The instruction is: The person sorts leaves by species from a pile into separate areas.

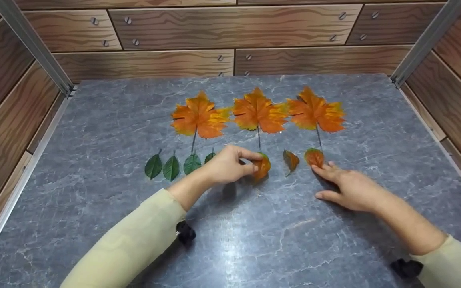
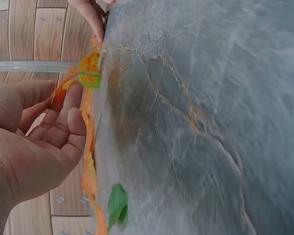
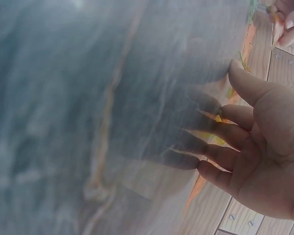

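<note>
My left hand [image 1: 228,165] pinches a small orange leaf [image 1: 264,170] with green edges between thumb and fingers, just over the table. The left wrist view shows that hand [image 2: 44,127] side-on, the leaf at its fingertips. To the right, my right hand [image 1: 354,188] has its fingers extended, fingertips touching another small orange-green leaf [image 1: 313,156] that lies flat. Between the two hands a curled orange leaf [image 1: 291,161] rests on the table. In the right wrist view the right hand [image 3: 264,142] is spread low against the tabletop.
Three large orange maple leaves [image 1: 200,116], [image 1: 257,110], [image 1: 314,110] lie in a row behind, stems toward me. Several small green leaves [image 1: 171,168] line up at left, one partly hidden by the left hand. Wood-patterned walls [image 1: 234,26] border the grey marbled table [image 1: 106,120].
</note>
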### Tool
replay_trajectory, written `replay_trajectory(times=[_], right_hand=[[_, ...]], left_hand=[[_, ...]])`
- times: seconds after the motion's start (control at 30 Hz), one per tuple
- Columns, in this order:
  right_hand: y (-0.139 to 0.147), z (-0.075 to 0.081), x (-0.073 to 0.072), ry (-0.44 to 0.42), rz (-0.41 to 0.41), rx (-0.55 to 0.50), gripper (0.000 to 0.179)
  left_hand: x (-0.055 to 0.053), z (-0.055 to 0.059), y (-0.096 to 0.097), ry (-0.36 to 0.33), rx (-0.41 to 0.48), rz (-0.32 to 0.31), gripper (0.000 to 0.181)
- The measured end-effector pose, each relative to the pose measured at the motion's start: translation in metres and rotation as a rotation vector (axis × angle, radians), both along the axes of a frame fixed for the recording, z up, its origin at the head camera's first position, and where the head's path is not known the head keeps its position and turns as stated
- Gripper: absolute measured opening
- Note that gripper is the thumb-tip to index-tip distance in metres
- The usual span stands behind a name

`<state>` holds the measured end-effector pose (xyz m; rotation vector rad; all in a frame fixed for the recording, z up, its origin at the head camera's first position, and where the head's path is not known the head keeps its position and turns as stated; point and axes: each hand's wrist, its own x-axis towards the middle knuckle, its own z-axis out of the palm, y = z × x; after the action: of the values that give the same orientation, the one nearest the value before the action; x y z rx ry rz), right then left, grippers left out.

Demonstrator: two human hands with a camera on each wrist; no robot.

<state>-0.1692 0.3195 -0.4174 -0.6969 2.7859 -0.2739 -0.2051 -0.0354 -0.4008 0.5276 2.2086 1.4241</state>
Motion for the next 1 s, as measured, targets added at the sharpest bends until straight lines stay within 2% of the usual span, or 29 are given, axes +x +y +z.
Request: replay_trajectory(times=[0.17, 0.4, 0.73, 1.0], right_hand=[[0.001, 0.001, -0.001, 0.003, 0.002, 0.0, 0.08], [0.002, 0.001, -0.001, -0.004, -0.002, 0.002, 0.08], [0.005, 0.001, -0.002, -0.003, -0.006, -0.004, 0.08], [0.007, 0.0, -0.003, 0.003, -0.014, -0.031, 0.082]], left_hand=[[-0.007, -0.008, 0.012, -0.02, 0.032, 0.031, 0.044], [-0.012, -0.015, 0.024, -0.086, 0.049, 0.055, 0.05], [-0.015, -0.016, 0.035, -0.14, 0.073, 0.036, 0.056], [-0.015, -0.016, 0.035, -0.12, 0.042, 0.007, 0.062]])
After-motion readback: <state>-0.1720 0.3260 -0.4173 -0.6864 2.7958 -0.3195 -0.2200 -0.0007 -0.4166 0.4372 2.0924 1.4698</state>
